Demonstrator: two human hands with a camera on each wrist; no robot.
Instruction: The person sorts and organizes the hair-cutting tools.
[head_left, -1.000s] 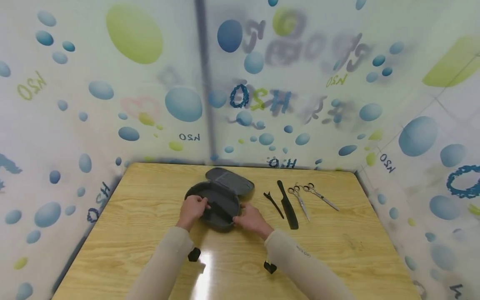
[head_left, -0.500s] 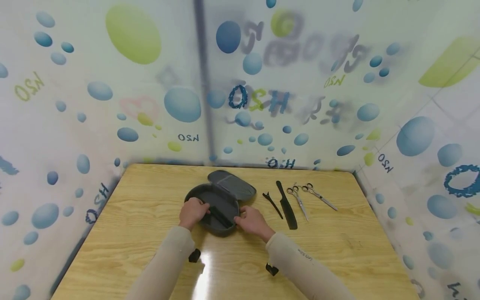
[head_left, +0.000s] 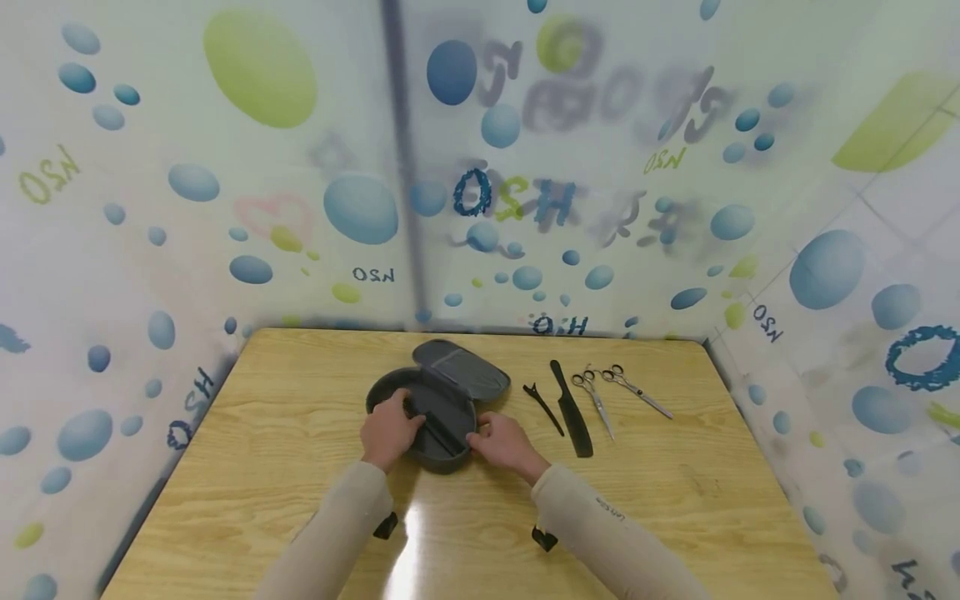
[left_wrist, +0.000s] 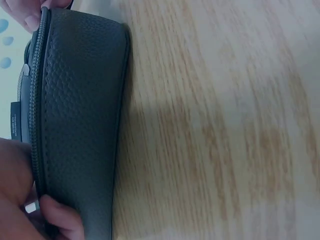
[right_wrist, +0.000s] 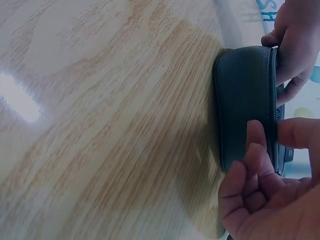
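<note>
A dark grey zippered case [head_left: 438, 462] lies unzipped on the table, its lid [head_left: 465, 371] folded back behind it. Inside, a long dark bar-like piece [head_left: 444, 433] runs lengthwise; its kind is unclear. My left hand [head_left: 392, 432] reaches over the near left rim, fingers curled down into the case. In the left wrist view a fingertip touches the outer wall [left_wrist: 80, 115], and a small pale shiny bit [left_wrist: 32, 206] shows between the fingers; what they hold is hidden. My right hand [head_left: 504, 443] pinches the right rim, thumb inside and fingers outside, seen in the right wrist view.
Right of the case lie a black hair clip [head_left: 543, 408], a black comb [head_left: 573, 417] and two pairs of scissors [head_left: 596, 400], the second scissors [head_left: 637, 392] farthest right. A patterned wall [head_left: 480, 275] rises behind the wooden table [head_left: 660, 517].
The case has been tilted and now lies flatter. My left hand has shifted slightly right and deeper over its inside. The right hand keeps its place on the rim.
</note>
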